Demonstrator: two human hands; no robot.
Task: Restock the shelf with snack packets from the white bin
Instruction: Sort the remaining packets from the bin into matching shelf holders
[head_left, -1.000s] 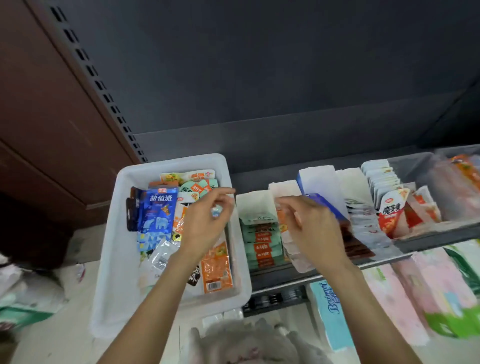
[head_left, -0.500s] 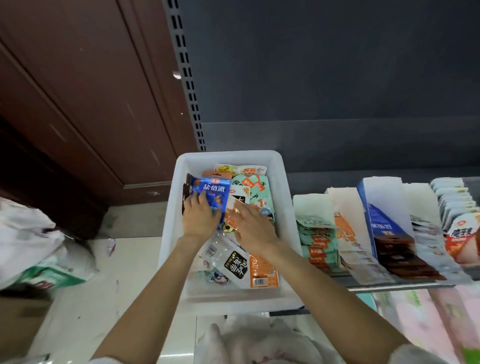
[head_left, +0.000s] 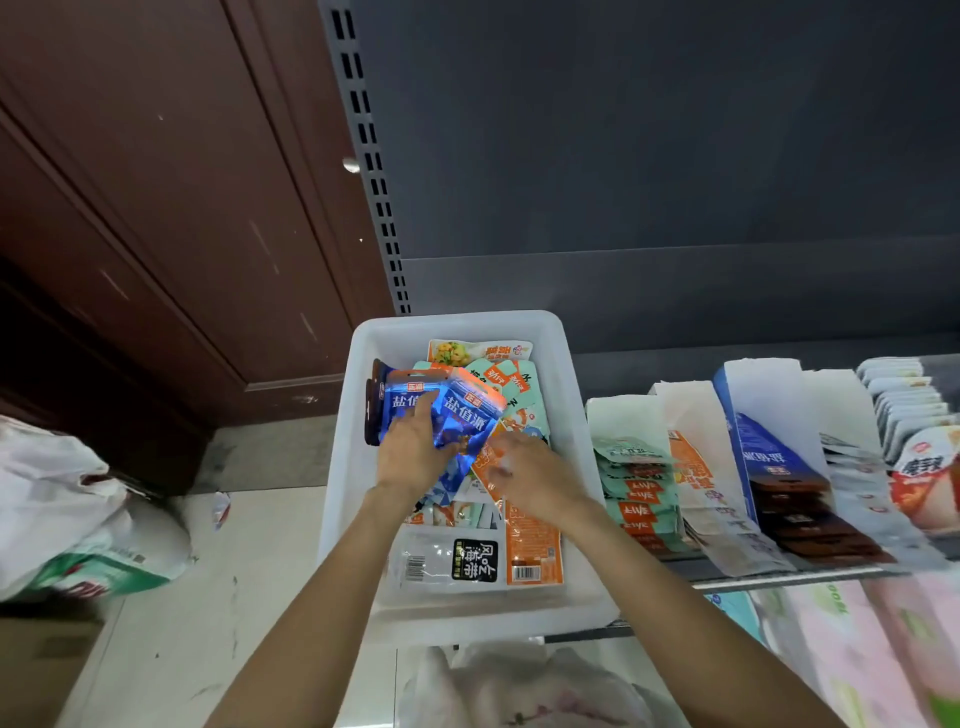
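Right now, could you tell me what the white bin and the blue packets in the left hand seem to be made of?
White bin: looks like moulded plastic, matt and faintly translucent, with rounded corners and a rolled rim.

Blue packets: look like metallised plastic film, glossy, with crinkled highlights and an orange hang-hole header. The left hand holds them; the laminate itself cannot be told.

Over on the left, a dark brown wooden door (head_left: 156, 208), panelled and scuffed. Beside it, a grey slotted upright (head_left: 371, 171) climbing a dark grey back panel (head_left: 649, 130). Down low at left, crumpled white plastic bags (head_left: 57, 499), one showing green and red print. Pale tiled floor (head_left: 171, 639) underneath, smudged with marks. A brown cardboard box (head_left: 36, 670) at the bottom-left corner. Another white bag (head_left: 519, 686), faintly pink-patterned, at the bottom centre.
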